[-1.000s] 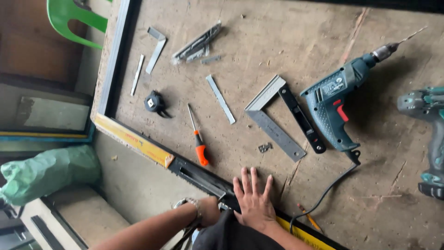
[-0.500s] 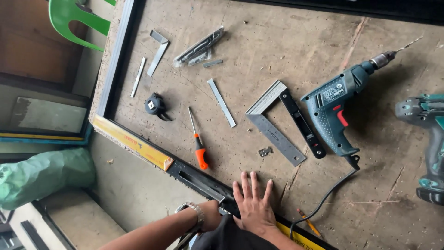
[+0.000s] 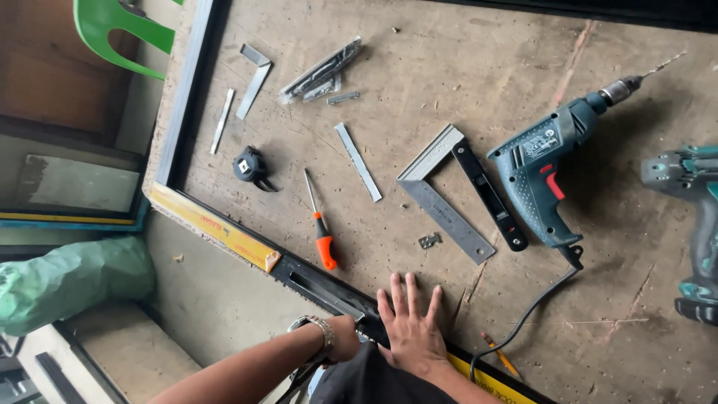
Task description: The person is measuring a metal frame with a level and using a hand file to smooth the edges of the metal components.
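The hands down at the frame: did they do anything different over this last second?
Hardly. The right hand stays flat on the board with fingers spread, and the left hand stays at the dark frame bar. The view drifted slightly. The corded drill, square and screwdriver lie unmoved.

You're over a worn plywood worktop (image 3: 464, 52), scratched & stained, even daylight. Left of it: green plastic chair (image 3: 112, 34) at top, brown wood panel beneath. Below-left of the top: grey concrete floor (image 3: 202, 299) w/ a green plastic-wrapped bundle (image 3: 71, 280).
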